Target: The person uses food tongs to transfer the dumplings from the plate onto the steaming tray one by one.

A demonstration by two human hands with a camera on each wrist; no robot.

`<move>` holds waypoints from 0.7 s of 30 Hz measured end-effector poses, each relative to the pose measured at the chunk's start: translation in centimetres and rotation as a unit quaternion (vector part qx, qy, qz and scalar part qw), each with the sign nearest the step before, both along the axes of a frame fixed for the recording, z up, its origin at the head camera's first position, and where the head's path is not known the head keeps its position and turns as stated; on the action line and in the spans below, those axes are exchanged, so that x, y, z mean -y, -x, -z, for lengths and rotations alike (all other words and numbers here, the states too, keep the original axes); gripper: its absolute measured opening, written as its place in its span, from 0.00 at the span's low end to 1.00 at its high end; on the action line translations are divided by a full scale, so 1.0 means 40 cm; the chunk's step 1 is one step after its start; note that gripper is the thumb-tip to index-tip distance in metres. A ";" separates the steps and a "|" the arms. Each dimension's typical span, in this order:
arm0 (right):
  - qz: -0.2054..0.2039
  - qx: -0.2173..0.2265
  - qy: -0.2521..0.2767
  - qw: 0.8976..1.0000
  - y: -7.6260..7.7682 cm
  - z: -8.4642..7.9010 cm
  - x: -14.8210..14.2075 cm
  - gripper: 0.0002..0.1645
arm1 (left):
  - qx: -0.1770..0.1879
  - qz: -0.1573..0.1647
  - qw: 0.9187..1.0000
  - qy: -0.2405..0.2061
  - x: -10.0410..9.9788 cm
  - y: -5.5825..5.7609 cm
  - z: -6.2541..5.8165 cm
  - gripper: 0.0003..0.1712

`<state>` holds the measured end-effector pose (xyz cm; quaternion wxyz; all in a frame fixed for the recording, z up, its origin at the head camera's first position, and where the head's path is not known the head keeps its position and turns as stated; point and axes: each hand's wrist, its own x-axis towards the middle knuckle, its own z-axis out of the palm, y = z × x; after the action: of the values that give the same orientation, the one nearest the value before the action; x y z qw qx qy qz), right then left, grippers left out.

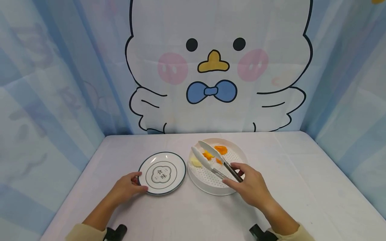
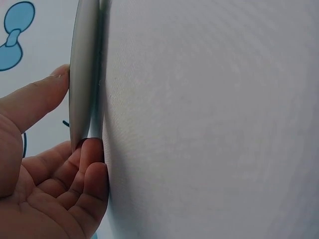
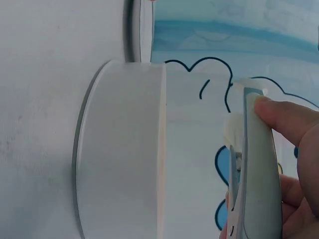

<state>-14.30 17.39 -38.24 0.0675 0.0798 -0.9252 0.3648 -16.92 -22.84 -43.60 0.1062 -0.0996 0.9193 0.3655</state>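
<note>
My left hand (image 1: 129,185) holds the near-left rim of a round white plate (image 1: 178,170) with a dark border and a printed emblem. In the left wrist view the thumb presses the top of the plate (image 2: 82,79), while the fingers curl beneath its edge. My right hand (image 1: 251,184) grips tongs (image 1: 213,152) with pale tips and metal arms. Their tips are spread above a white round perforated tray (image 1: 211,190), pointing up and left. In the tray lie orange pieces (image 1: 221,149), a yellow-orange piece (image 1: 207,155) and a pale yellow piece (image 1: 195,162).
Plate and tray sit side by side on a white-covered table (image 1: 187,217). Behind the table's far edge hangs a curtain (image 1: 217,113) with a cartoon figure. Blue and white curtains (image 1: 45,117) flank both sides. A black wrist strap (image 1: 116,232) shows at each sleeve.
</note>
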 end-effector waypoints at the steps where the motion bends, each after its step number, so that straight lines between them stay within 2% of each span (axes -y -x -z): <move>1: -0.002 -0.001 0.005 1.000 -0.003 0.000 0.005 0.38 | 0.000 0.000 1.000 0.000 0.000 0.000 0.001 0.45; 10: -0.019 0.003 0.005 1.000 -0.028 0.004 0.070 0.36 | -0.006 0.009 1.000 -0.001 0.000 -0.001 0.001 0.46; 16: -0.039 -0.012 0.004 0.999 -0.045 0.014 0.114 0.34 | -0.008 0.016 1.000 0.003 0.003 -0.002 -0.006 0.47; 21: -0.063 -0.018 -0.019 0.998 -0.056 0.023 0.144 0.34 | -0.017 0.018 1.000 0.006 0.012 -0.006 -0.013 0.47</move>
<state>-12.07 11.62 -39.17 0.0595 0.1455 -0.9237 0.3495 -16.67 -23.32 -43.07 0.0967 -0.0778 0.9250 0.3592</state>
